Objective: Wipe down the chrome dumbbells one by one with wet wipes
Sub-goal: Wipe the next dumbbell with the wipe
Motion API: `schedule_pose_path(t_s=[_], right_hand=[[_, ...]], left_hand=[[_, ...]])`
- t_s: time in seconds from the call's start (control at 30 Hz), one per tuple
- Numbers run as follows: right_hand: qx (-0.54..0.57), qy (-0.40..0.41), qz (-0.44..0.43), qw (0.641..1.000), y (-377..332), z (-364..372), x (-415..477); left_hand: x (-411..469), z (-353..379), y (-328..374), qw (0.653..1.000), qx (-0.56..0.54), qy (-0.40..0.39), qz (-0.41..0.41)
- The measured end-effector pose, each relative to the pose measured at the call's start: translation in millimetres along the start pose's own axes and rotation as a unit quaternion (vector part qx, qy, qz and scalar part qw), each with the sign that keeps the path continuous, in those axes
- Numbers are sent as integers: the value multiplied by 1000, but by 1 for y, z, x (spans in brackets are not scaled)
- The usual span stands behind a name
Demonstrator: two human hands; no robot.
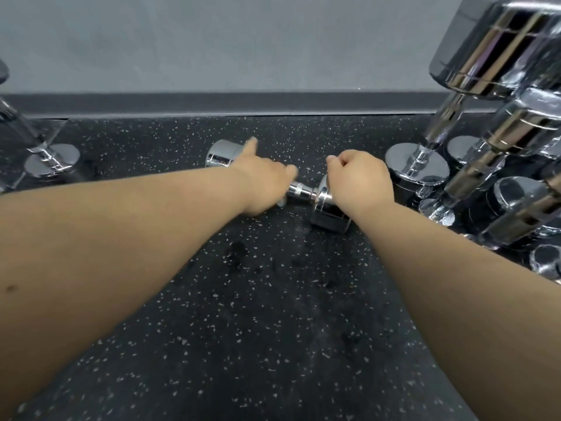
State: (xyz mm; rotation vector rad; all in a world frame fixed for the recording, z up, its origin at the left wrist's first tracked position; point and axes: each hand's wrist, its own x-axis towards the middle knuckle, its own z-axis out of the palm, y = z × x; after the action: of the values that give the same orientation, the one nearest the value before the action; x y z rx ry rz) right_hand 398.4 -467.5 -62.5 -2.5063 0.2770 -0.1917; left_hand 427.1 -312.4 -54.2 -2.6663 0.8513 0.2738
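Dumbbell: A small chrome dumbbell (328, 208) lies on the floor (273, 299) between your hands. It runs aslant from a far-left head to a near-right head, close to the wall.

Left hand: Your left hand (264, 181) lies over the handle and hides most of it. The forefinger points straight toward the far-left head and the thumb sticks out to the right. The other fingers are tucked under the palm, so you cannot tell whether they grasp the bar. The hand is blurred.

Right hand: Your right hand (359, 177) is clenched in a fist, knuckles up, at the near-right head. Whether anything sits inside the fist, or whether it touches the chrome, cannot be told.

Handle: A short knurled stretch shows between the two hands.

Floor: Black, flecked with white, with a few dull smudges near the middle.

Wall: A grey wall (243, 41) stands at the far side, with a darker skirting (243, 103) along its foot.

Right side: A crowd of bigger chrome weights (485, 165) fills the right edge. Some stand on end and some lean, and the nearest is just beside your right hand.

Left side: More chrome weights (45, 159) stand at the far left edge, well apart from your hands.
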Motion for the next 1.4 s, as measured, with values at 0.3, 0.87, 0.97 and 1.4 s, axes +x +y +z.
schedule_pose_path(t_s=[0.3,0.87,0.97,1.4], right_hand=[[106,-84,-26,990,11,-1,-34],[66,-155,-150,974,10,-22,-118],[115,-166,-121,972,8,-25,-128],[299,-136,315,890,22,-37,-159]], left_hand=[[-14,6,-24,997,55,-40,46],[-90,2,-22,995,87,-26,30],[-96,6,-19,992,124,-25,22],[-129,-16,80,889,-407,46,-204]])
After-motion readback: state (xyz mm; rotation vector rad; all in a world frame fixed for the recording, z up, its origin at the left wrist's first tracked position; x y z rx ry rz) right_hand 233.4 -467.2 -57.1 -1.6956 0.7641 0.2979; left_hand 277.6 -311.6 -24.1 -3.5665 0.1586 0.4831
